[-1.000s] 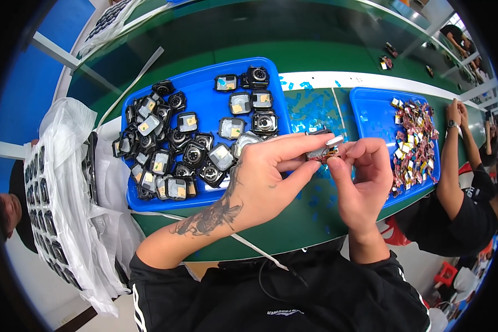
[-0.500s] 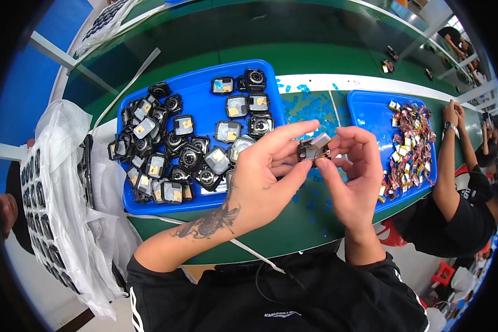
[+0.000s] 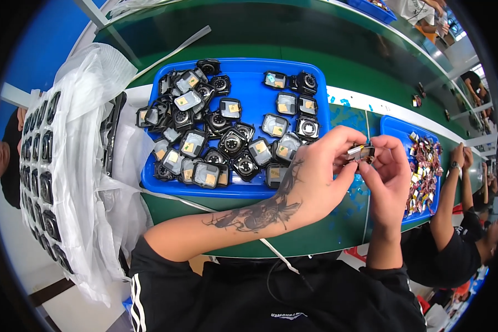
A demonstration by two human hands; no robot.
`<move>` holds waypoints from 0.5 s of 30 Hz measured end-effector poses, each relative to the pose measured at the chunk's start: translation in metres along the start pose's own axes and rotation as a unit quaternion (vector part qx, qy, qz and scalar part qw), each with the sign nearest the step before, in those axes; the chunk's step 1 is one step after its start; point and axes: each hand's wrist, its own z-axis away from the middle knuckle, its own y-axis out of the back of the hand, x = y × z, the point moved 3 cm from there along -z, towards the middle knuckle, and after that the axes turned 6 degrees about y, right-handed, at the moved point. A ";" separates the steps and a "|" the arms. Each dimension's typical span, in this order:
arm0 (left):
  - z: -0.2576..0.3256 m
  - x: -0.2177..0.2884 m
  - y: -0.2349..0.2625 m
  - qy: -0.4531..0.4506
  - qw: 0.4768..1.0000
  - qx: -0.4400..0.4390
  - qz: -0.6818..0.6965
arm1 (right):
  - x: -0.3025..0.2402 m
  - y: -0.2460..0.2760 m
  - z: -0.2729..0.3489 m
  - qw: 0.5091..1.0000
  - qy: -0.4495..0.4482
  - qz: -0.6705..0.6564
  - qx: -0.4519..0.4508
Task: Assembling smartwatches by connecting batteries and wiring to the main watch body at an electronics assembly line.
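Between the fingertips of both hands is a small black smartwatch case (image 3: 366, 156), held above the bench. A small silver battery (image 3: 355, 150) with a yellow edge sits at its opening; whether it lies fully inside cannot be told. My left hand (image 3: 327, 171) grips the case from the left, thumb and fingers pinched on it. From the right, my right hand (image 3: 390, 180) closes thumb and fingers on the same case. Fingers cover part of the case. Left of my hands, a blue tray (image 3: 249, 65) holds several watch cases, some showing grey insides and others round sensor backs.
At right, another blue tray (image 3: 391, 124) carries a heap of small wired batteries (image 3: 426, 166). Blue film scraps (image 3: 345, 119) litter the green bench (image 3: 227, 213). White-wrapped trays of watch parts (image 3: 47, 177) stand at far left. A co-worker's arms (image 3: 445, 191) rest at the right.
The view has swung left, so trays and hands appear farther right. The battery stood tilted up from the case before; now it shows its yellow edge and sits lower against it.
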 end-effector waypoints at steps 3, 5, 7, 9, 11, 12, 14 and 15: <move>-0.008 0.018 0.018 -0.043 0.975 0.012 -0.218 | 0.003 0.005 -0.030 0.998 -0.006 0.041 -0.043; -0.025 0.031 0.044 -0.048 0.875 0.031 -0.481 | 0.002 0.016 -0.079 0.992 -0.019 0.078 -0.097; -0.023 -0.006 0.092 -0.292 0.649 0.124 -0.692 | 0.012 0.035 -0.139 0.981 -0.055 0.155 -0.106; -0.010 -0.012 0.098 -0.262 0.626 0.118 -0.725 | 0.042 0.054 -0.187 0.976 -0.120 0.170 -0.060; -0.014 -0.015 0.096 -0.164 0.679 0.021 -0.715 | 0.085 0.065 -0.218 0.956 -0.152 0.244 -0.062; -0.015 -0.015 0.093 -0.182 0.690 0.018 -0.700 | 0.100 0.066 -0.223 0.950 -0.159 0.262 -0.064; -0.014 -0.019 0.091 -0.214 0.703 0.014 -0.678 | 0.109 0.068 -0.231 0.944 -0.189 0.265 -0.055; -0.012 -0.020 0.089 -0.225 0.707 0.014 -0.670 | 0.107 0.066 -0.232 0.945 -0.186 0.264 -0.056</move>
